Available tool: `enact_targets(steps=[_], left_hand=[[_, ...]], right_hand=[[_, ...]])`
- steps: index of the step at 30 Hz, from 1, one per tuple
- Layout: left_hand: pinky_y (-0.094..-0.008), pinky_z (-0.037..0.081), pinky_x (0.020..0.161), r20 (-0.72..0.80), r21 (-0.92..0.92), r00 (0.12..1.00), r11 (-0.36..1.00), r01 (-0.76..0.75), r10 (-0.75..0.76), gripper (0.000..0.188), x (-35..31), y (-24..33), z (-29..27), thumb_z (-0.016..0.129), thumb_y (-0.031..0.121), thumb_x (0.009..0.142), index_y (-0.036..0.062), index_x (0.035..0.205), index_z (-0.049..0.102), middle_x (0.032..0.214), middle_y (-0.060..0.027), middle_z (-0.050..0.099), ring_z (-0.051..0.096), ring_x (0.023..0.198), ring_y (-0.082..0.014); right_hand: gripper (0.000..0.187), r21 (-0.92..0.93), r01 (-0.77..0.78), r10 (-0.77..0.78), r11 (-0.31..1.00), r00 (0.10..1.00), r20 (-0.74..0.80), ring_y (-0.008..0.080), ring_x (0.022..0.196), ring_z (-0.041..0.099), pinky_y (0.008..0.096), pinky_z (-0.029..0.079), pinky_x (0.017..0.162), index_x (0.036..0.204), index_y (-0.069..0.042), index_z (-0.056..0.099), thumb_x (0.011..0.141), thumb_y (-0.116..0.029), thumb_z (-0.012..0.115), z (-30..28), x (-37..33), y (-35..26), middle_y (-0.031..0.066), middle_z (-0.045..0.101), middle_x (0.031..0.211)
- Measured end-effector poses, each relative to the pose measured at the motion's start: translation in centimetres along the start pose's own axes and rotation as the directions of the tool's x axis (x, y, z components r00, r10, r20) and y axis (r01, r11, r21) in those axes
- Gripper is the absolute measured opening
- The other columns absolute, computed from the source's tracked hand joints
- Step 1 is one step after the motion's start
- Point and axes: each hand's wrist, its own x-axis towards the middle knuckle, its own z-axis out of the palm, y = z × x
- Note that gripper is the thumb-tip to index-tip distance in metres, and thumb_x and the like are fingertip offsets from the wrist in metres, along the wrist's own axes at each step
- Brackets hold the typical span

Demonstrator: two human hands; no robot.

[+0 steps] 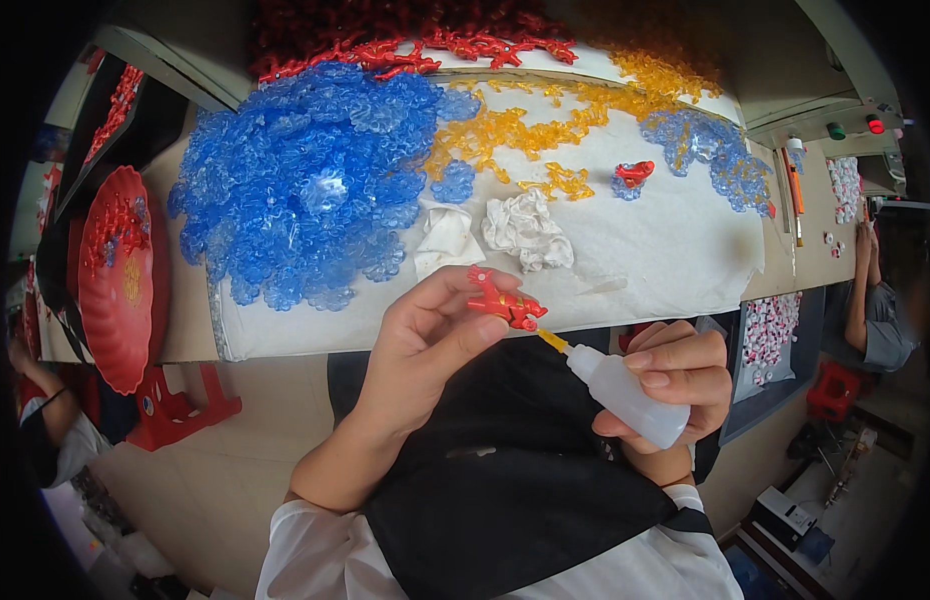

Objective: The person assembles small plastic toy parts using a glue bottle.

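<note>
Between the thumb and fingers of my left hand [425,340] is a small red plastic figurine [509,306] with gold markings, held up over the near edge of the table. My right hand [685,380] grips a white squeeze bottle [640,400], tilted so that its yellow nozzle tip [553,341] points at the figurine's lower right end. The tip is at or very close to the figurine; whether it touches I cannot tell. Beyond my hands lie two crumpled white tissues [528,230]. Farther right, another red figurine [635,174] sits on a clear blue base.
A large heap of clear blue plastic pieces [305,190] covers the table's left. Amber pieces [525,130] and red figurines [495,47] lie along the back. A red scalloped tray [120,290] stands at left. Other people's arms [862,290] show at both sides.
</note>
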Motion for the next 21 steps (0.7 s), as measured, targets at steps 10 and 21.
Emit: enact_targets(steps=[10,21], left_hand=[[-0.0250,0.042,0.081,0.044,-0.117,0.997,0.991,0.067,-0.063,0.023,0.19,0.11,-0.24,0.052,0.002,0.081,0.0007,0.103,0.050,0.104,-0.0076,0.053,0.054,0.091,-0.0129],[-0.0256,0.045,0.074,0.046,-0.143,0.993,0.983,0.110,-0.105,0.021,0.12,-0.06,-0.17,0.052,0.005,0.081,0.0004,0.102,0.050,0.098,-0.0088,0.056,0.057,0.081,-0.0147]], right_hand=[[0.046,0.005,0.058,-0.057,0.998,0.997,-0.054,0.0153,0.062,0.051,0.0242,0.042,0.053,0.090,-0.008,0.050,0.056,-0.020,0.079,-0.33,0.03,0.25,0.0077,0.051,0.085],[0.043,-0.067,0.061,-0.064,0.996,0.997,-0.037,0.0131,0.060,0.047,0.0226,0.040,0.051,0.087,-0.007,0.049,0.059,-0.024,0.077,-0.23,-0.09,0.70,0.0077,0.049,0.084]])
